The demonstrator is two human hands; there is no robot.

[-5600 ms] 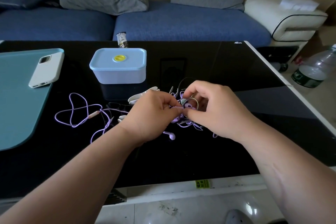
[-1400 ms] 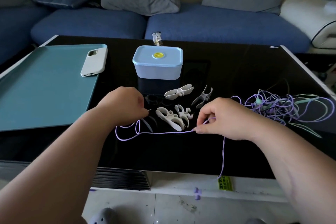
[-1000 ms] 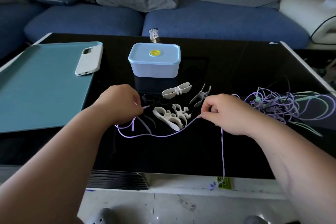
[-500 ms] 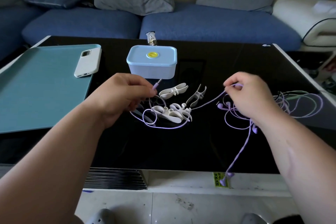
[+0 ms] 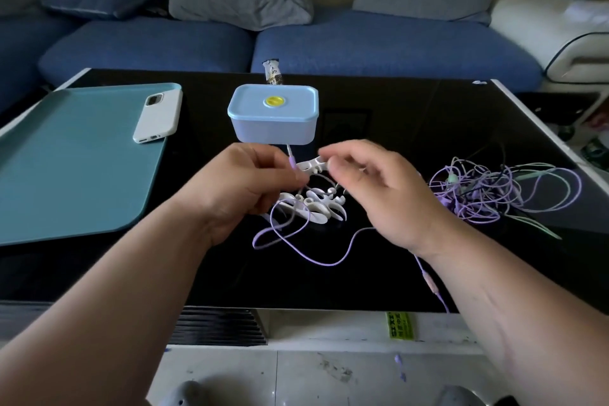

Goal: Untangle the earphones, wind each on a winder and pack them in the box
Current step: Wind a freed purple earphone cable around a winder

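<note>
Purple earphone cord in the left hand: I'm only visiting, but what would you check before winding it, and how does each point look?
1. Plug end held: ok. The left hand pinches the jack plug of the purple earphone cord.
2. Winder in hand: not ok. The white plastic winders lie on the black glass table; the right hand hovers open above them.
3. Cord free of the tangled pile of purple and green cords: cannot tell; the right wrist hides that stretch.
4. Cord fully on the table: not ok. The stretch with its inline remote runs off the front edge.
5. Pale blue plastic box open: not ok, lid on.
</note>
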